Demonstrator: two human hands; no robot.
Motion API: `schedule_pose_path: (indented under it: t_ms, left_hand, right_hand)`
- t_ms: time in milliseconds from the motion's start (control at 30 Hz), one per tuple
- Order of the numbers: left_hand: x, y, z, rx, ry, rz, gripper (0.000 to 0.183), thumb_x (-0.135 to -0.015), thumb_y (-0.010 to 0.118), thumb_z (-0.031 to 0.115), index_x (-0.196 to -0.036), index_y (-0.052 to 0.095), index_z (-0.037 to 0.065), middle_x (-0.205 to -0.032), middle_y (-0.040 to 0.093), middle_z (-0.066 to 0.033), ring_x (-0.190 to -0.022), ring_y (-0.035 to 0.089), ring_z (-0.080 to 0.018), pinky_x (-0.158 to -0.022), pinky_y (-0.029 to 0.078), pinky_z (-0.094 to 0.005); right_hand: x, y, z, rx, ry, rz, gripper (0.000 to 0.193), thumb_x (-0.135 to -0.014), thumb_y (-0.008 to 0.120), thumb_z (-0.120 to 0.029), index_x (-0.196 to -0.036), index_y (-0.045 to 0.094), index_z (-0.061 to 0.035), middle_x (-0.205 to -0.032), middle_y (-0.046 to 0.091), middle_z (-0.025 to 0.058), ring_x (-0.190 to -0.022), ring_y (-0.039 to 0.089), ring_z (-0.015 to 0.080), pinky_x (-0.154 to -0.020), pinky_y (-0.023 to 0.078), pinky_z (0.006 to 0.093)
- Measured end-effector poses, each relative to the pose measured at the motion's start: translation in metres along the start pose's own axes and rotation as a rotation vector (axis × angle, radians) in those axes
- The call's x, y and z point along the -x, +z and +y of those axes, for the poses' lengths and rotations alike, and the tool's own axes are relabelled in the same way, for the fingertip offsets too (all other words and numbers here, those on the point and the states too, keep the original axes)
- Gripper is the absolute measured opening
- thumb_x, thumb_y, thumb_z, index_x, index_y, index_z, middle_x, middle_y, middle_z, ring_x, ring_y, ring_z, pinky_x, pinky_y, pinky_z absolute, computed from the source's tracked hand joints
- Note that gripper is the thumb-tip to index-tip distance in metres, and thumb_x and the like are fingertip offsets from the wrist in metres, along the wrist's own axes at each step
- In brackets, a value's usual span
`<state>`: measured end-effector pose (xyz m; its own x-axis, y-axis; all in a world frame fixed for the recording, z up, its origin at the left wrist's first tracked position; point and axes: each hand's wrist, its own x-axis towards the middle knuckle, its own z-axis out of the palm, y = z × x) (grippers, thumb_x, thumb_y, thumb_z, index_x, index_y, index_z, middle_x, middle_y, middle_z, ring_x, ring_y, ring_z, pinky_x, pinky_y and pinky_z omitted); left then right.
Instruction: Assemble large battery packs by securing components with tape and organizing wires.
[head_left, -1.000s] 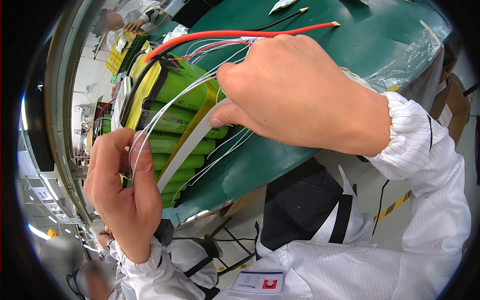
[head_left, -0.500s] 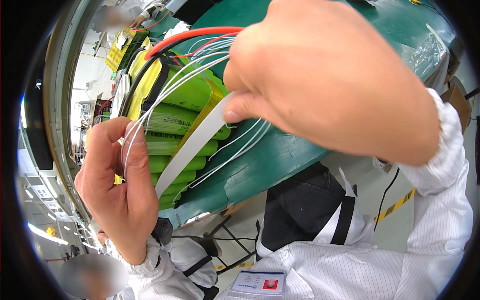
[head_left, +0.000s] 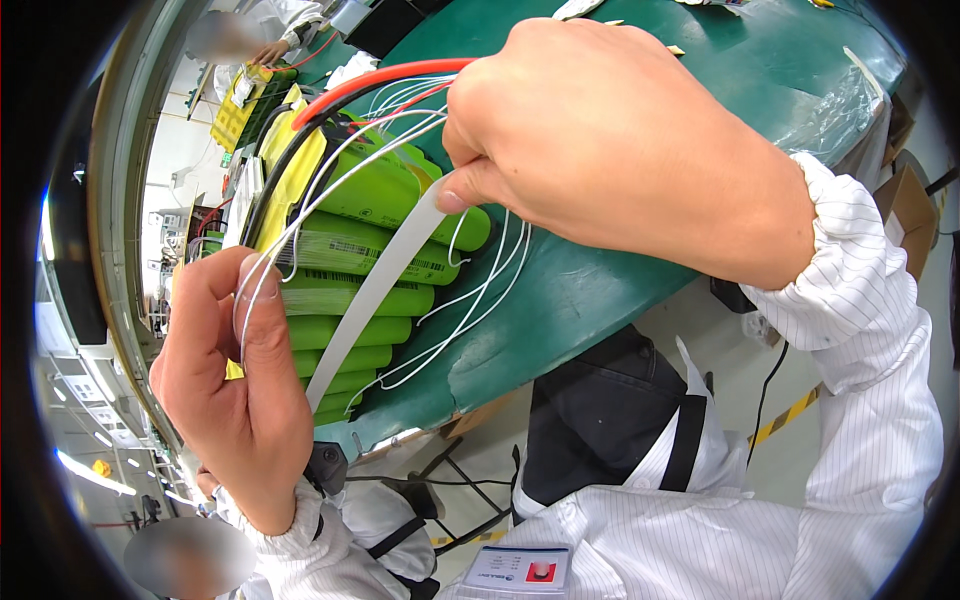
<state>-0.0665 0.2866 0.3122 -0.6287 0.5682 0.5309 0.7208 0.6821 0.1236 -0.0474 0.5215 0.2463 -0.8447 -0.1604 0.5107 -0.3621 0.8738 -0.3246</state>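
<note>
My left hand (head_left: 235,375) is closed, with thumb and forefinger pinching thin white wires (head_left: 350,178) at the near left of a battery pack. The pack's green cylindrical cells (head_left: 350,243) lie in rows, with yellow sheeting (head_left: 288,175) along the far left side. Between the thumb and curled fingers of my right hand (head_left: 630,150) is the upper end of a flat light-grey strip (head_left: 375,280). It slants down across the cells to beside my left hand. A thick red cable (head_left: 395,70) and the wires run up behind my right fingers, where their ends are hidden.
Loose white wires (head_left: 480,295) trail over the green tabletop (head_left: 590,290). Clear plastic film (head_left: 835,125) lies at the right edge, near a cardboard box (head_left: 905,215). At far left, another person's hand (head_left: 270,52) is over a second yellow pack (head_left: 240,108). Someone else is at lower left.
My right hand has moved slightly left and away from me, carrying the strip's upper end. The amber band beside the strip is now mostly hidden. My left hand has barely moved.
</note>
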Motion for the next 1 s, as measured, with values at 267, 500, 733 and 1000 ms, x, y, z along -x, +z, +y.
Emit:
schedule_pose_path:
  t_ms: [267, 500, 733, 1000]
  left_hand:
    - [-0.001, 0.004, 0.001, -0.044, -0.005, 0.008, 0.016, -0.101, 0.059, 0.013, -0.098, 0.061, -0.003, -0.065, 0.052, 0.0017, -0.056, 0.038, -0.0015, -0.051, 0.025, -0.0193]
    - [0.001, 0.004, 0.001, -0.063, -0.021, 0.049, 0.017, -0.101, 0.059, 0.013, -0.097, 0.062, -0.002, -0.062, 0.051, 0.0033, -0.056, 0.037, -0.0013, -0.052, 0.025, -0.0192]
    - [0.001, 0.007, 0.001, -0.041, -0.022, 0.01, 0.016, -0.101, 0.059, 0.012, -0.095, 0.062, -0.002, -0.063, 0.052, 0.0027, -0.057, 0.039, -0.002, -0.053, 0.027, -0.0198]
    - [0.001, 0.004, 0.007, -0.057, 0.002, -0.023, 0.014, -0.099, 0.057, 0.007, -0.091, 0.061, -0.005, -0.071, 0.053, -0.0026, -0.058, 0.04, -0.0063, -0.053, 0.029, -0.0221]
  right_hand:
    - [0.005, 0.001, 0.007, 0.016, -0.056, 0.037, 0.011, -0.076, 0.07, -0.013, -0.08, 0.075, -0.0053, -0.075, 0.07, 0.0166, -0.072, 0.071, 0.0337, -0.059, 0.056, 0.0436]
    - [0.0, 0.021, 0.01, 0.057, -0.078, 0.13, 0.031, -0.079, 0.076, -0.031, -0.068, 0.069, -0.0037, -0.056, 0.058, 0.0131, -0.063, 0.065, 0.0327, -0.057, 0.05, 0.0433]
    - [-0.005, 0.022, 0.02, -0.055, -0.11, 0.061, 0.02, -0.079, 0.075, -0.025, -0.079, 0.074, -0.0052, -0.074, 0.069, 0.0145, -0.073, 0.07, 0.034, -0.061, 0.055, 0.0452]
    - [-0.036, 0.003, 0.031, -0.167, -0.091, -0.286, 0.032, -0.084, 0.076, -0.037, -0.092, 0.075, -0.006, -0.081, 0.072, 0.01, -0.081, 0.07, 0.0291, -0.065, 0.055, 0.0453]
